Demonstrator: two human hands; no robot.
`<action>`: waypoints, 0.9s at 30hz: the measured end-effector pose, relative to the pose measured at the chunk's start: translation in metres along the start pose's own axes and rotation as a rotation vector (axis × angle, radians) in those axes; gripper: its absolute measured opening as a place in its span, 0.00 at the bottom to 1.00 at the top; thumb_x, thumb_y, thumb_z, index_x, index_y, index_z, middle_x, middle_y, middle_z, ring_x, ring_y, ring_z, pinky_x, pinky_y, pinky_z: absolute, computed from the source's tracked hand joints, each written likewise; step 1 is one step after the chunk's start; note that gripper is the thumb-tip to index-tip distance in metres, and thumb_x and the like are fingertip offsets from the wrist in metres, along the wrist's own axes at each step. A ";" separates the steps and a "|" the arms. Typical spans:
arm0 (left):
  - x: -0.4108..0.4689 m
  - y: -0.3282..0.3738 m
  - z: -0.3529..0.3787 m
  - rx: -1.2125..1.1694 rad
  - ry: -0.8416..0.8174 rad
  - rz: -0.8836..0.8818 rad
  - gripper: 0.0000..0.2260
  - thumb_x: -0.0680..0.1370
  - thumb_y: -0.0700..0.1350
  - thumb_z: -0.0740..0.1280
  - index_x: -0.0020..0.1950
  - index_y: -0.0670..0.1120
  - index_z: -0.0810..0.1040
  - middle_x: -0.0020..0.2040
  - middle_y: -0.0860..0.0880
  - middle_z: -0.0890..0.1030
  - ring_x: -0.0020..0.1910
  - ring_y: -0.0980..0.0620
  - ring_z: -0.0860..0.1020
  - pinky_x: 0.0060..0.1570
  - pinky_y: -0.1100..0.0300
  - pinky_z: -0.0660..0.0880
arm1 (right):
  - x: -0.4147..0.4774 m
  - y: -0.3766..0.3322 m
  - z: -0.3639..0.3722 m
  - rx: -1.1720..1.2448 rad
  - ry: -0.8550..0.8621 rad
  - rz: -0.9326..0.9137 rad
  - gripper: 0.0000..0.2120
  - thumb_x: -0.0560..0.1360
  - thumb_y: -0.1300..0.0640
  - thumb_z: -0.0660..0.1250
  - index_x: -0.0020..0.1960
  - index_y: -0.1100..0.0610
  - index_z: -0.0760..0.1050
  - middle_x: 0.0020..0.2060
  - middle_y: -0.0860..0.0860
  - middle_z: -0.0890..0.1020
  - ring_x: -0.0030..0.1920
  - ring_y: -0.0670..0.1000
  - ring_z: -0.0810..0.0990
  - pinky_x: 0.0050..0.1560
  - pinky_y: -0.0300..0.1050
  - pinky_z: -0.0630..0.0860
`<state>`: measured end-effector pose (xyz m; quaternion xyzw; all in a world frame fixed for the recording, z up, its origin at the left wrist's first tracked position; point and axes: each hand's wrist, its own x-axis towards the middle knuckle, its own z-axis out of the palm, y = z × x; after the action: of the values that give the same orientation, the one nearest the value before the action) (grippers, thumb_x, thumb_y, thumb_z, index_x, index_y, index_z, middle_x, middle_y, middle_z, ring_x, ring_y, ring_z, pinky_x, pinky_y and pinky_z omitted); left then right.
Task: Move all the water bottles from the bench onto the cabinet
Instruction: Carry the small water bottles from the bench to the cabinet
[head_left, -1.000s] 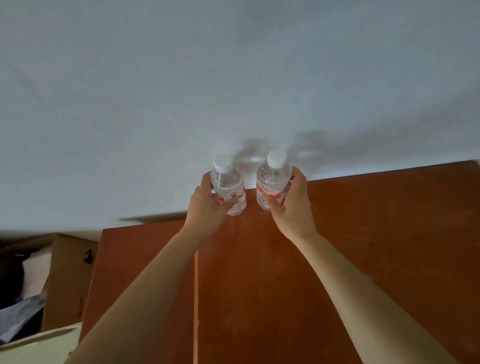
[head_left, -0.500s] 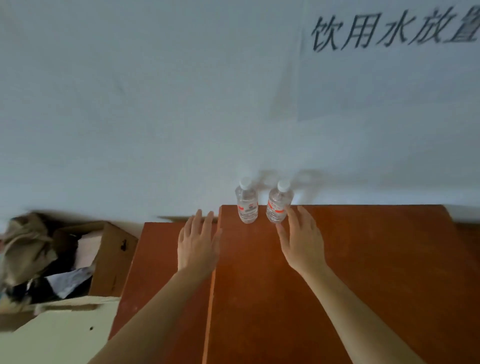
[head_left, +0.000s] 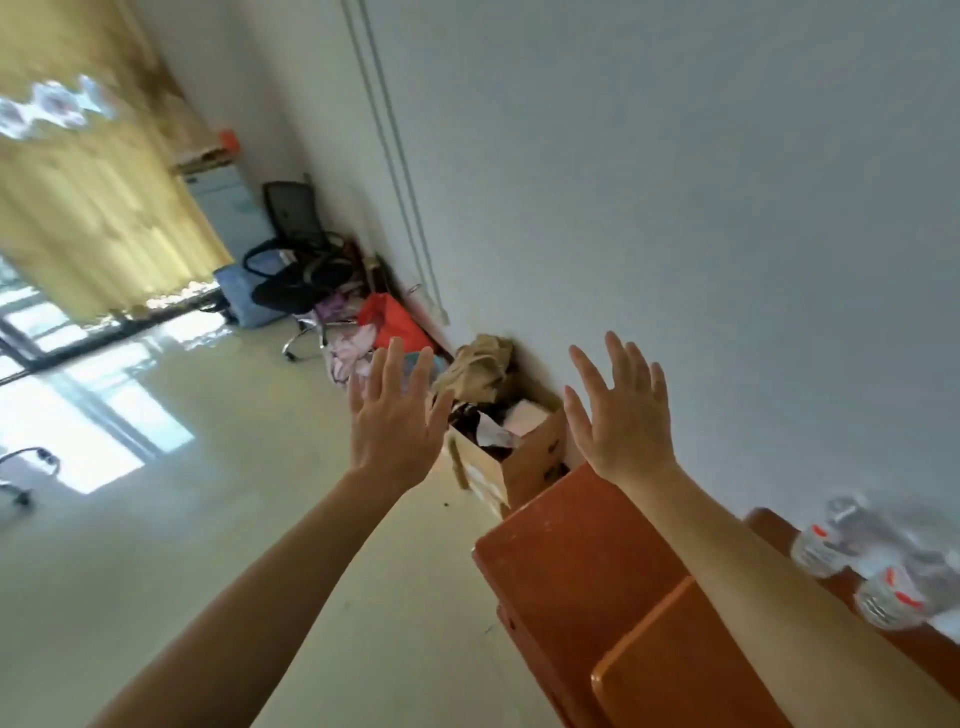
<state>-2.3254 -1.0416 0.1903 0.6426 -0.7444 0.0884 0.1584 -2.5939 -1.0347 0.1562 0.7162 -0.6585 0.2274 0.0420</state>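
Observation:
The view is tilted and swung to the left. Two clear water bottles with red-and-white labels, one (head_left: 826, 545) and the other (head_left: 893, 597), stand blurred on the red-brown cabinet (head_left: 571, 551) at the right edge, against the white wall. My left hand (head_left: 395, 415) is raised over the floor with fingers spread and holds nothing. My right hand (head_left: 621, 410) is raised in front of the wall with fingers spread, well left of the bottles, and is empty too. No bench is in view.
A cardboard box (head_left: 524, 457) full of paper and clutter stands against the wall left of the cabinet. Farther back are a red bag (head_left: 389, 319), a black office chair (head_left: 301, 249) and a yellow curtain (head_left: 93, 171). Pale floor fills the left side.
Both hands let go of the two bottles, left them standing on the cabinet and drew back with fingers spread. The view has swung left toward the room.

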 end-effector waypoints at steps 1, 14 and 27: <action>-0.012 -0.035 -0.017 0.026 0.031 -0.067 0.28 0.82 0.62 0.48 0.79 0.51 0.61 0.81 0.42 0.57 0.79 0.40 0.56 0.75 0.36 0.55 | 0.012 -0.035 0.002 0.021 0.001 -0.067 0.27 0.84 0.40 0.48 0.79 0.49 0.61 0.79 0.61 0.61 0.78 0.65 0.60 0.75 0.69 0.60; -0.422 -0.495 -0.213 0.437 0.212 -0.932 0.31 0.82 0.64 0.46 0.80 0.49 0.59 0.81 0.40 0.54 0.79 0.38 0.56 0.72 0.32 0.56 | -0.089 -0.679 0.099 0.331 -0.066 -1.017 0.28 0.82 0.38 0.53 0.79 0.49 0.65 0.79 0.61 0.61 0.77 0.66 0.60 0.74 0.70 0.58; -0.658 -0.708 -0.301 0.646 0.159 -1.442 0.33 0.80 0.69 0.44 0.81 0.55 0.55 0.82 0.41 0.50 0.79 0.36 0.49 0.70 0.26 0.51 | -0.253 -1.077 0.154 0.437 -0.146 -1.544 0.35 0.80 0.30 0.47 0.82 0.44 0.55 0.82 0.59 0.50 0.81 0.66 0.48 0.75 0.73 0.49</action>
<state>-1.5103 -0.4416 0.1910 0.9722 -0.0687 0.2212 0.0351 -1.5237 -0.7166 0.1802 0.9743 0.0804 0.2104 0.0032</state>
